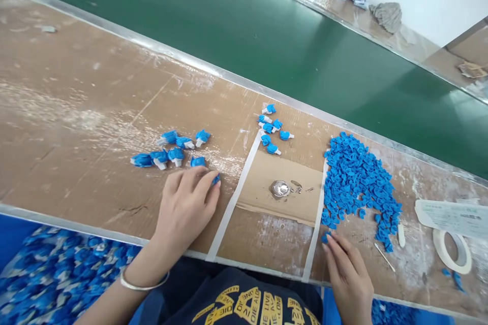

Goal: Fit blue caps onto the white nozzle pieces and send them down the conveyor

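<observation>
My left hand (188, 200), with a bangle on the wrist, rests over the board at centre left. Its fingers are curled together, and a bit of a blue piece (216, 179) shows between thumb and finger; the rest is hidden. Just beyond the fingertips lies another blue part (198, 161). A loose group of blue-and-white parts (176, 155) is spread further left. My right hand (348, 271) pinches a small blue piece (326, 237) at the near edge of a heap of small blue pieces (353, 177).
Between the hands, a cardboard sheet (255, 188) bears a shiny blob (280, 189) of liquid. More blue-and-white parts (272, 149) lie behind it. A tape roll (452, 251) and cotton swab (385, 257) are at right. A green belt (213, 25) runs behind. Filled blue bins flank my lap.
</observation>
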`<state>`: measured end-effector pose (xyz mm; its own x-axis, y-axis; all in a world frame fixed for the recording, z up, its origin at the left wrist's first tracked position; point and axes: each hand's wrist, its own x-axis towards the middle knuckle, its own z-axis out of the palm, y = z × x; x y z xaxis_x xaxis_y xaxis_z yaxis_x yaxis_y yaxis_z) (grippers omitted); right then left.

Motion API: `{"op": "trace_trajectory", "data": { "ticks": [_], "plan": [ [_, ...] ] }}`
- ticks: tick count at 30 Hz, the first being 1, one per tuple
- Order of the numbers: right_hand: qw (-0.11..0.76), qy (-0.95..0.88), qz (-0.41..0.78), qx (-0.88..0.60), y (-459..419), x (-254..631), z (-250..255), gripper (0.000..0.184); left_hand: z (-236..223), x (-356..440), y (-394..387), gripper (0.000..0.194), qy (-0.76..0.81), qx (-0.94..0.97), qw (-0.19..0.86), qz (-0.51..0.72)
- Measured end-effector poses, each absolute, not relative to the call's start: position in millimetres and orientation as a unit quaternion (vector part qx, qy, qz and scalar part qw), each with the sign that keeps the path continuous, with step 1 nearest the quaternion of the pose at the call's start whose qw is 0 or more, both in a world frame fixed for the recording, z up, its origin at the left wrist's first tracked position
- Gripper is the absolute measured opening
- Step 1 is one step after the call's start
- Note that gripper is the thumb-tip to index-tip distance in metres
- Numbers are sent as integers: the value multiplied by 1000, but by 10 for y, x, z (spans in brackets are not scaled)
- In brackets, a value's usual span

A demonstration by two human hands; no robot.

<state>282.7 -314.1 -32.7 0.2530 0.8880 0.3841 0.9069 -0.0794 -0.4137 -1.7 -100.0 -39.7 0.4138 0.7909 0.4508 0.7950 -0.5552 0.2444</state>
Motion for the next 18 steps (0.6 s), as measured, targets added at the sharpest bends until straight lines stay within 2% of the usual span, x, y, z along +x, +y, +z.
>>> {"op": "trace_trajectory", "data": {
  "ticks": [2,5,9,13,18],
  "plan": [
    [289,-634,-9,-718,-3186,2868,-445,30,-325,22,-825,19,-470,-839,27,-273],
    [289,-650,-22,-703,-3199,2888,-565,32,-158,252,-539,17,-423,-866,4,-267],
    [291,-639,-42,-711,-3164,2879,-587,27,-33,686,-180,19,-289,-944,-33,-158],
    [289,-631,-65,-717,-3109,2858,-541,23,-98,981,-50,14,-204,-975,-43,-80],
    [181,-719,-81,-666,-3118,2966,-480,28,-198,960,-113,34,-173,-978,-90,-78]
  ]
}}
